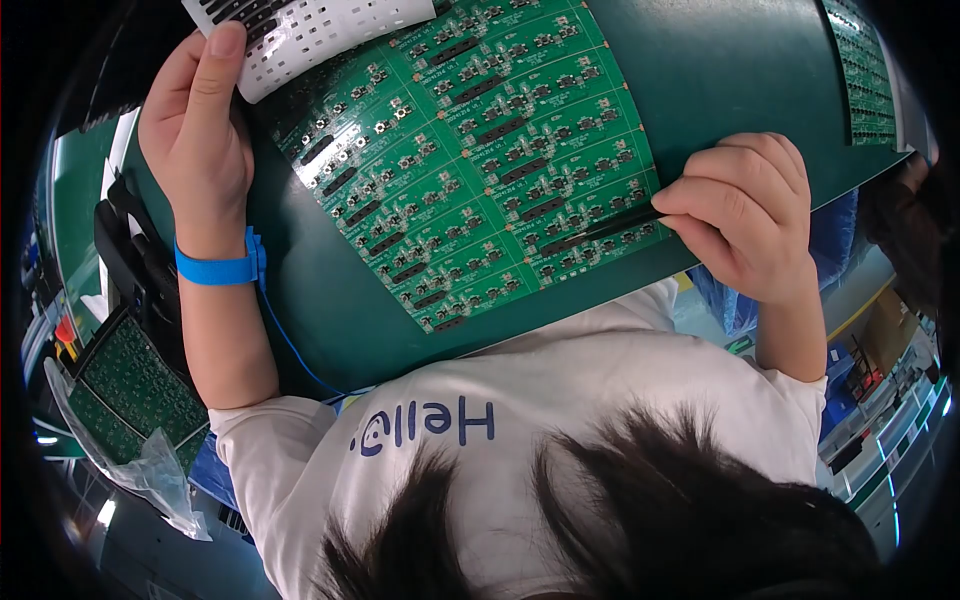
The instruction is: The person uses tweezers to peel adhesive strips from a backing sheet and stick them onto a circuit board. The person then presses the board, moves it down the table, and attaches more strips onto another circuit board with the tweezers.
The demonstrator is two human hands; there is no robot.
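My left hand [205, 135], with a blue wrist strap [215, 270], pinches the corner of a white perforated sheet [320, 40] between thumb and fingers. Black strips show along the sheet's upper left part. The sheet overlaps the top of a large green circuit board panel [505, 225], which lies on the green mat. My right hand [745, 215] is closed around dark tweezers [620, 224] at the panel's right edge. Their tips point left, over a lower row of the panel; I cannot tell whether they grip a part. Black oblong pieces [500, 130] sit in several rows.
The green mat [730, 70] spreads around the panel. Another green board [862, 75] lies at the upper right. Lower left, more circuit boards [135, 385] stand beside clear plastic wrap [155, 480]. A blue cord [290, 335] runs from the wrist strap along the mat.
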